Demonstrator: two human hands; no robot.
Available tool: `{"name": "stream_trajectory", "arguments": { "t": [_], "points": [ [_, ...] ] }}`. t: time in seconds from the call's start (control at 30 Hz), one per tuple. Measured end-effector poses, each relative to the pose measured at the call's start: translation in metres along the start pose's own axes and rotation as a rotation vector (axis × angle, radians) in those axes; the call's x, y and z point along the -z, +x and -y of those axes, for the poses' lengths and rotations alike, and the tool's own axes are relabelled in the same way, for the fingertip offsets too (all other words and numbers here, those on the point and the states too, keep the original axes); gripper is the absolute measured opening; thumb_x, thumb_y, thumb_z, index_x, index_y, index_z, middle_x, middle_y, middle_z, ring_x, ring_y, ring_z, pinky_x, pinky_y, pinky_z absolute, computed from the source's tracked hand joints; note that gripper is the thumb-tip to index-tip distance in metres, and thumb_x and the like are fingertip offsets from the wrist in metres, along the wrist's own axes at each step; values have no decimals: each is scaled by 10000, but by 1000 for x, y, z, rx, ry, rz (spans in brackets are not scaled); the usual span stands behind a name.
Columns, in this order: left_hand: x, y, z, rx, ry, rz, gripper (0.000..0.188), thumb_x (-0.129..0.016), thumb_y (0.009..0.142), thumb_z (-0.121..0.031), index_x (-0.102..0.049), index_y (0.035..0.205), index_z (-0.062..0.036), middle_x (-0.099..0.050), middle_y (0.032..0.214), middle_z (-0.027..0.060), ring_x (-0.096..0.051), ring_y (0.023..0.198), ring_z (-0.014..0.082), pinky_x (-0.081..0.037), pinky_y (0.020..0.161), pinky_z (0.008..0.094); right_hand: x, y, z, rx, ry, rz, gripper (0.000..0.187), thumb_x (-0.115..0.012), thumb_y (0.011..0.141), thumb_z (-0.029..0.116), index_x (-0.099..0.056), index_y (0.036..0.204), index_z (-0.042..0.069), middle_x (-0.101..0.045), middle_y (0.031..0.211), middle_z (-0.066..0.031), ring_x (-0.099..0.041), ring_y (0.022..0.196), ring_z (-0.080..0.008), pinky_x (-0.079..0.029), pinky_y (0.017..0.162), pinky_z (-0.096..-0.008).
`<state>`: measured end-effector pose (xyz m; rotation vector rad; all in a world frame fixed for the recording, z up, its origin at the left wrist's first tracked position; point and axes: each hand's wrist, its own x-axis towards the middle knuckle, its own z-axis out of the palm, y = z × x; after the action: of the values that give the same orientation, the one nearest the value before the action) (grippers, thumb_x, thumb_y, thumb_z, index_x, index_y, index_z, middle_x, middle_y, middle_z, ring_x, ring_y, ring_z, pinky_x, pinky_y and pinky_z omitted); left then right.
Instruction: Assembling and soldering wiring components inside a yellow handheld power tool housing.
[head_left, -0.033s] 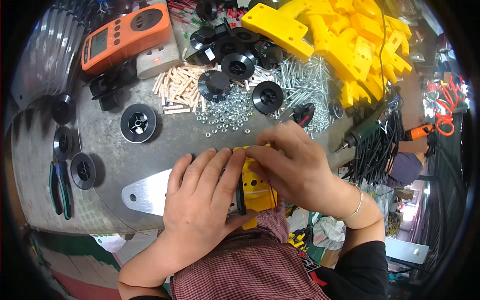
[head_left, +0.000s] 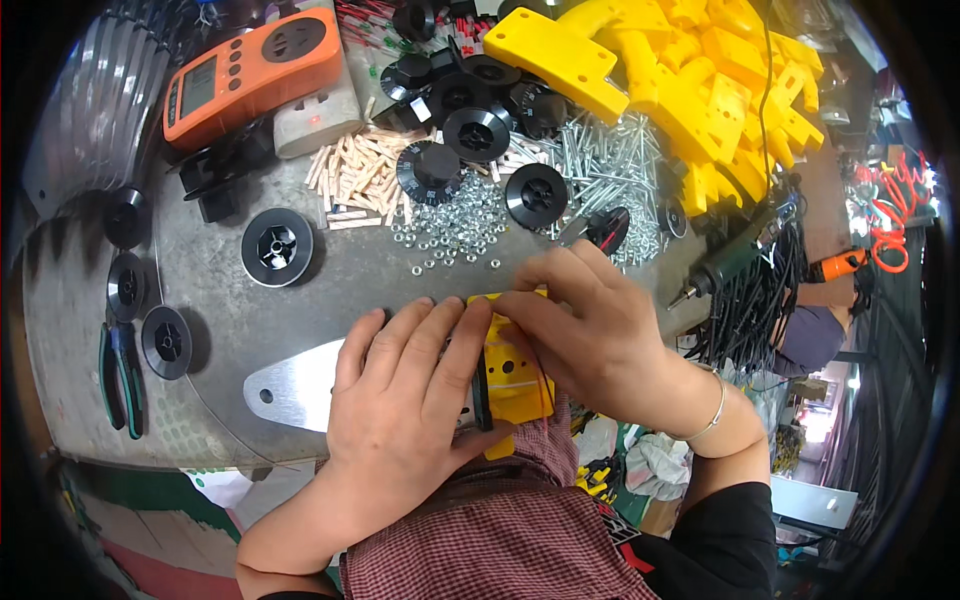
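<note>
My left hand lies across a tapered silver metal plate, its fingers over the far edge and its thumb at the near side, holding it. The plate joins a yellow plastic housing, with a black strip between them. Over the housing's far right corner, my right hand has thumb and fingertips pinched together; what lies between them is hidden. A thin red wire runs from beneath that hand along the housing's right side. My left fingertips almost meet the right ones at the housing's far edge.
Beyond my hands lie metal nuts, screws, pale small sticks, black knobs and yellow housings. An orange meter is far left, pliers near left, a dark green power screwdriver right.
My right hand has shifted very slightly, and its fingers look less blurred. More of the red wire shows beside the housing. My left hand stays in place.
</note>
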<state>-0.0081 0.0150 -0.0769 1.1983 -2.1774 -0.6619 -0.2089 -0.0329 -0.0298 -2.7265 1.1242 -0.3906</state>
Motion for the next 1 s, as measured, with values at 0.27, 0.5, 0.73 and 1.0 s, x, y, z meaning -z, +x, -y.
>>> {"name": "stream_trajectory", "arguments": {
  "t": [0.27, 0.5, 0.73, 1.0],
  "points": [
    [0, 1, 1, 13, 1, 7, 1003, -872, 536, -416, -448, 1355, -22, -556, 1293, 127, -525, 1201, 323, -350, 1034, 518, -3, 14, -7, 66, -114, 158, 140, -618, 650, 135, -562, 767, 83, -503, 872, -40, -536, 799, -197, -481, 572, -304],
    [3, 2, -4, 23, -23, 23, 1013, -878, 507, -414, -469, 1338, -4, -563, 1258, 149, -534, 1168, 329, -370, 1007, 499, -1, 11, 0, 4, -114, 268, 143, -626, 653, 149, -567, 765, 82, -510, 860, -32, -546, 808, -184, -477, 594, -293],
    [-4, 7, 0, -31, 58, -28, 982, -878, 516, -390, -486, 1323, 8, -558, 1231, 166, -543, 1127, 353, -380, 992, 490, 6, 1, -12, -185, 129, -113, 115, -704, 687, 55, -635, 778, 63, -575, 826, -27, -568, 767, -186, -466, 631, -268],
    [-7, -22, 1, -270, 227, -325, 745, -778, 732, -517, -545, 1258, -43, -588, 1202, 149, -557, 1093, 320, -392, 958, 472, 62, -58, -13, -395, 416, 281, 220, -774, 789, 209, -692, 930, 62, -680, 905, -115, -663, 769, -250, -504, 677, -322]
  ]
}}
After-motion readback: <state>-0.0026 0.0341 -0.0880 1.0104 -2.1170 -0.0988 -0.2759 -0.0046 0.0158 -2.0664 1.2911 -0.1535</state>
